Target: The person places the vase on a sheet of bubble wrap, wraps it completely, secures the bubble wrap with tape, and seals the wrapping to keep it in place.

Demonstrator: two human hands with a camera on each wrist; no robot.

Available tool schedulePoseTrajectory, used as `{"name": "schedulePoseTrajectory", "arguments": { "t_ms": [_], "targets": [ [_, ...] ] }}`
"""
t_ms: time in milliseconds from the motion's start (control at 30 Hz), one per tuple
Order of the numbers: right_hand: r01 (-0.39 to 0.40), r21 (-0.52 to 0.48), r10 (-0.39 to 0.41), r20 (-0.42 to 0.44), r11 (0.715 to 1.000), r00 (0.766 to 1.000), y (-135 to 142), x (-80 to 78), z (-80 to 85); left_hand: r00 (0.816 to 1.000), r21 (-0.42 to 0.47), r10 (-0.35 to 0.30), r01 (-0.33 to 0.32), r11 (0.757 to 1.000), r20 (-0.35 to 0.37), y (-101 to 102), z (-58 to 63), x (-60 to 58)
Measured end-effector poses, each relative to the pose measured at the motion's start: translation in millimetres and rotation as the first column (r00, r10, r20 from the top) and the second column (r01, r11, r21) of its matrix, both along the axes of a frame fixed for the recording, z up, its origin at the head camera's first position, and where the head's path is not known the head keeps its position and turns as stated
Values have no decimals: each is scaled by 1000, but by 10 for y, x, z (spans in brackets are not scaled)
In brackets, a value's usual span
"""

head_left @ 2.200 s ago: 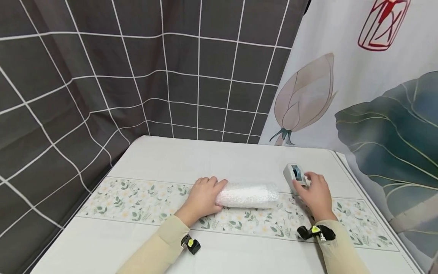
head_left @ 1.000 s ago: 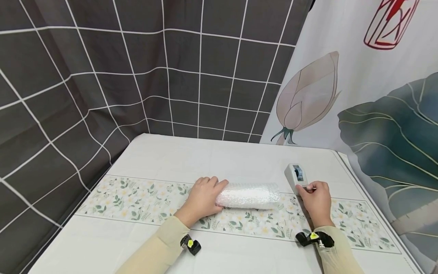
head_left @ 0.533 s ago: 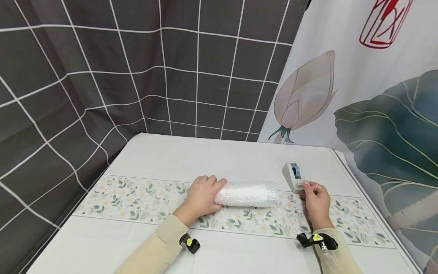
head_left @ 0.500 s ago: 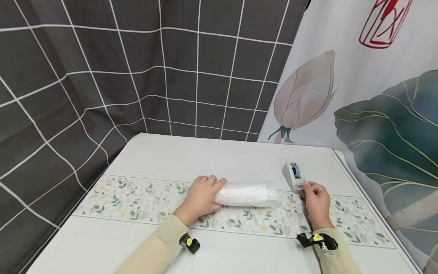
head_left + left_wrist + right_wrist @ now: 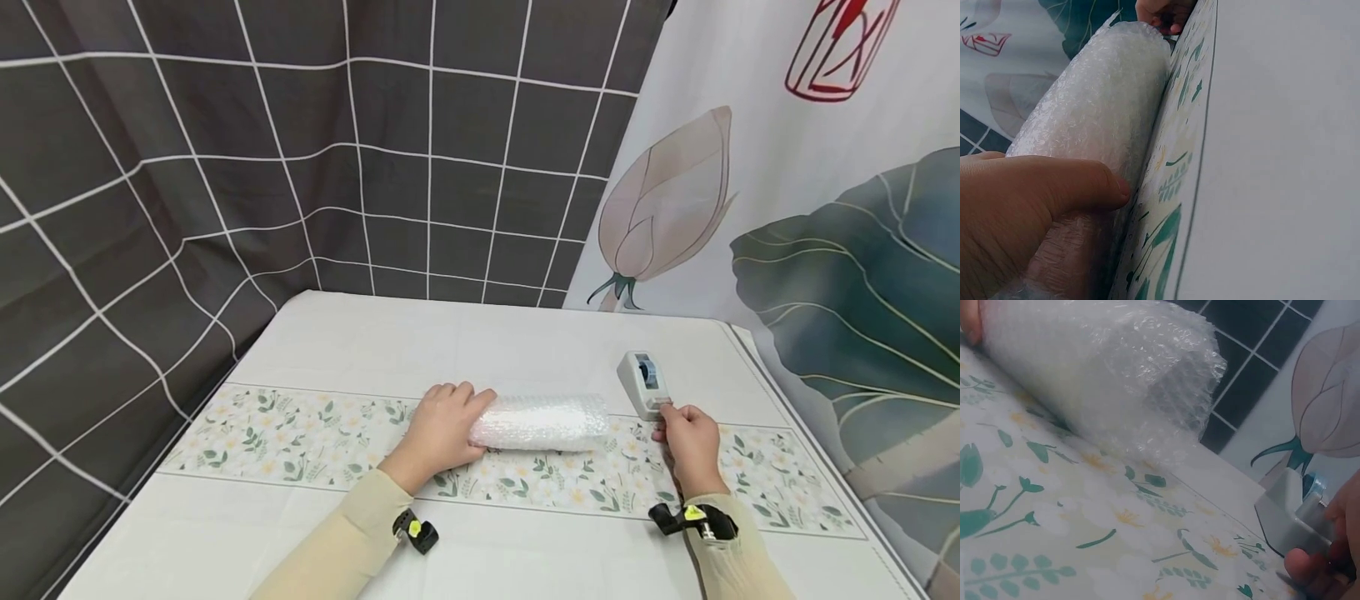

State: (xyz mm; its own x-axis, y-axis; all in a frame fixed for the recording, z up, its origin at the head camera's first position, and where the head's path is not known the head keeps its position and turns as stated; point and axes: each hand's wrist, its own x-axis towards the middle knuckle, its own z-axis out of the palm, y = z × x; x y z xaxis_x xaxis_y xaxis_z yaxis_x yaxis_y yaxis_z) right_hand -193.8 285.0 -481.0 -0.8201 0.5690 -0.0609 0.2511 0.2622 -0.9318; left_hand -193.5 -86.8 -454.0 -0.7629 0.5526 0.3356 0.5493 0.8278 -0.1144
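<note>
A roll of bubble wrap [image 5: 543, 423] lies sideways on the table's floral band, and something pinkish shows faintly through its left part. My left hand [image 5: 442, 429] grips its left end, with the thumb [image 5: 1088, 182] along the near side in the left wrist view. To the right stands a white tape dispenser [image 5: 636, 390] carrying a bluish roll of tape [image 5: 647, 372]. At its front cutting end, my right hand [image 5: 692, 446] pinches thumb against finger where the tape comes out. The strip itself is too clear and small to make out.
White cloth with a floral band covers the table [image 5: 360, 342]. Behind and to the left hangs a dark grid-patterned curtain [image 5: 390, 192]; a white curtain [image 5: 772, 183] with a flower print hangs at the right. Each wrist wears a black camera strap.
My right hand has come down from beside the tape roll to the dispenser's front end, its thumb and finger closing into a pinch. The left hand keeps its grip on the bubble wrap.
</note>
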Motion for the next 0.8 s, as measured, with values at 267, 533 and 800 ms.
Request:
{"name": "schedulePoseTrajectory", "arguments": {
  "t_ms": [267,533,800],
  "targets": [
    [-25,-40,28,74,999,997,21,-11,52,1000,4,-1,1,1000,-11,3,8,9],
    [-18,-98,30,126,995,992,12,-40,88,1000,12,-3,3,1000,-17,-2,5,10],
    [-24,-136,40,116,990,992,30,-34,86,1000,11,-4,4,1000,-17,4,13,24]
  ]
}}
